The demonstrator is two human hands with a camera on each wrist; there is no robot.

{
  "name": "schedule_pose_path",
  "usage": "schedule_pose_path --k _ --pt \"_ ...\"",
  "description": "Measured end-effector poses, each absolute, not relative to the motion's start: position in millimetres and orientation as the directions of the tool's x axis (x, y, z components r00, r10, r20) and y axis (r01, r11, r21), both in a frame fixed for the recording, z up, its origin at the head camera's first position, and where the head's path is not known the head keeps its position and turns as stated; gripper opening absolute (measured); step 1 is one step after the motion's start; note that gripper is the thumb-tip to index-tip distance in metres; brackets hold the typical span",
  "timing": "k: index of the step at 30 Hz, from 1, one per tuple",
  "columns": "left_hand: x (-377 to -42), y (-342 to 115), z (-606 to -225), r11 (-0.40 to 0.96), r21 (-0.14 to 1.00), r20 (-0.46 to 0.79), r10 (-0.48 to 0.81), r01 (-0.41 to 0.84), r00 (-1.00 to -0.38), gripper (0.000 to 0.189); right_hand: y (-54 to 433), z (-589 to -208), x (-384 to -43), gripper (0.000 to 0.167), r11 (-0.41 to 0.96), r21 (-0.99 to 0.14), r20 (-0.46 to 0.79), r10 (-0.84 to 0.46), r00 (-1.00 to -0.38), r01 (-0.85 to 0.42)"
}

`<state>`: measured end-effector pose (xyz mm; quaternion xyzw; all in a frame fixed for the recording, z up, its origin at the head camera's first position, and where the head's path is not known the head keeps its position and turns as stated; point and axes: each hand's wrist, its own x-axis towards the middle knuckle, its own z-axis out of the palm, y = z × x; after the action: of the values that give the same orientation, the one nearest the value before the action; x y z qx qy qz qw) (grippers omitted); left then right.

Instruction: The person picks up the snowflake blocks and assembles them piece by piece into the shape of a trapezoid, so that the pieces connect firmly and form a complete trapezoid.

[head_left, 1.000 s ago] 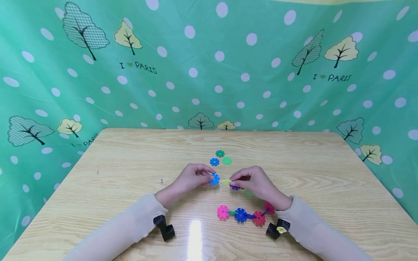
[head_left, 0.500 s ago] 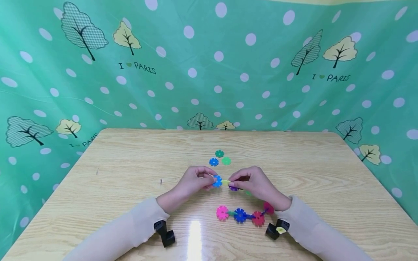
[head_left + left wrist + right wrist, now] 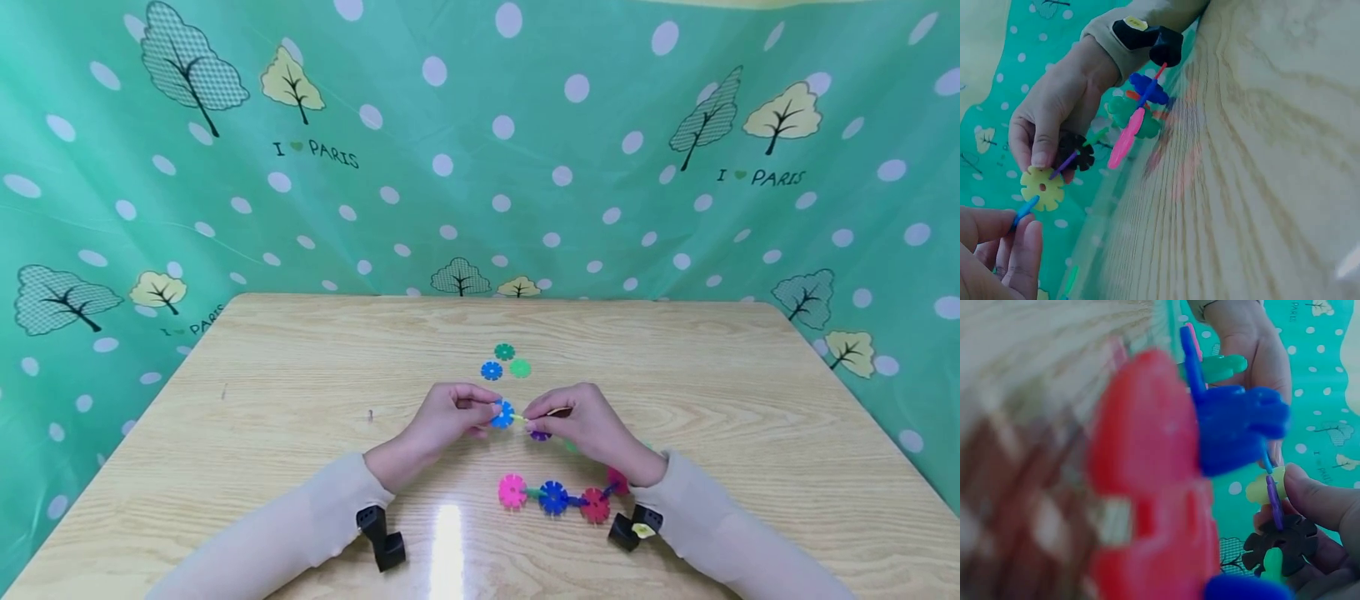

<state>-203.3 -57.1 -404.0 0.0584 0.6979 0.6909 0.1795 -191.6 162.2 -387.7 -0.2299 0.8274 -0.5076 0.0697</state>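
My left hand (image 3: 450,414) pinches a light blue snowflake disc (image 3: 504,414) between thumb and fingers. Facing it, my right hand (image 3: 581,414) grips a yellow snowflake disc (image 3: 1042,187) at its edge. In the left wrist view the blue disc's rim sits right at a notch of the yellow one. Slotted onto the yellow disc is a purple disc (image 3: 1063,166), followed by a dark disc (image 3: 1280,544) and a light green disc (image 3: 1273,564); this short chain trails under my right hand, partly hidden in the head view.
A second chain, with pink (image 3: 512,492), blue (image 3: 553,498) and red (image 3: 596,505) discs, lies in front of the right wrist on the wooden table (image 3: 300,358). Beyond the hands lie loose dark green (image 3: 504,352), blue (image 3: 491,371) and light green (image 3: 520,367) discs.
My left hand has shifted slightly right, bringing the blue disc up to the yellow one. The yellow disc has turned more edge-on in the head view. The right hand has hardly moved.
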Motion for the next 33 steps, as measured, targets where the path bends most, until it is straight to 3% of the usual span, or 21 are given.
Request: schedule_pose_path --k 25,33 --pt "-201.3 -51.5 -408.9 -0.018 0.974 -0.211 0.295 -0.226 -0.932 0.022 161.0 -394.4 -192.3 0.008 0.338 -0.879 0.167 -0.443 -0.881 -0.336" --pt "-211.4 -53.1 -412.3 0.016 0.978 -0.204 0.261 -0.207 -0.944 0.018 153.3 -397.7 -189.0 0.008 0.433 -0.857 0.108 -0.381 -0.918 -0.280"
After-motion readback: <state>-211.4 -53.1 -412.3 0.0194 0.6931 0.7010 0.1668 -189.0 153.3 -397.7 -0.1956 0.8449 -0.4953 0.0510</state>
